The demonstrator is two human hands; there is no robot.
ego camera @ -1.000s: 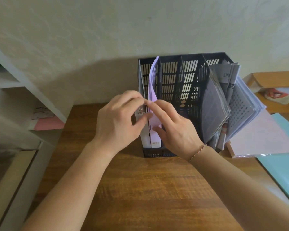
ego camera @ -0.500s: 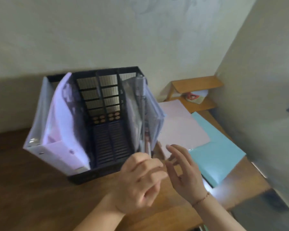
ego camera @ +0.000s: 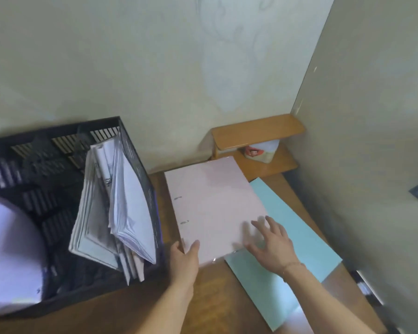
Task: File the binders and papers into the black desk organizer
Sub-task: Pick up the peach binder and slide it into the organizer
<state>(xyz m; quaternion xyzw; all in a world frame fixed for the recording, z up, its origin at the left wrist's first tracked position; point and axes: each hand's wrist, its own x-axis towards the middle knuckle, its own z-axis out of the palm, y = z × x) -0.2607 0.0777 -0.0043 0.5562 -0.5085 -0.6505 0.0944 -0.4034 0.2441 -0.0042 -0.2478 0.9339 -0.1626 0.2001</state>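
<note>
A pale pink binder lies flat on the wooden desk, right of the black desk organizer. My left hand grips the binder's near left corner, thumb on top. My right hand rests with fingers spread on the binder's near right part. Under the pink binder lies a light blue folder. The organizer's right slot holds papers and magazines; a white and lilac binder stands in its left slot. The middle slots hold nothing.
A small wooden shelf with a printed pouch under it stands in the back right corner. Walls close in behind and to the right. The bare wooden desk shows in front, between my arms.
The view has swung right. Both hands left the lilac binder in the organizer's left slot and moved onto the pink binder lying on the desk.
</note>
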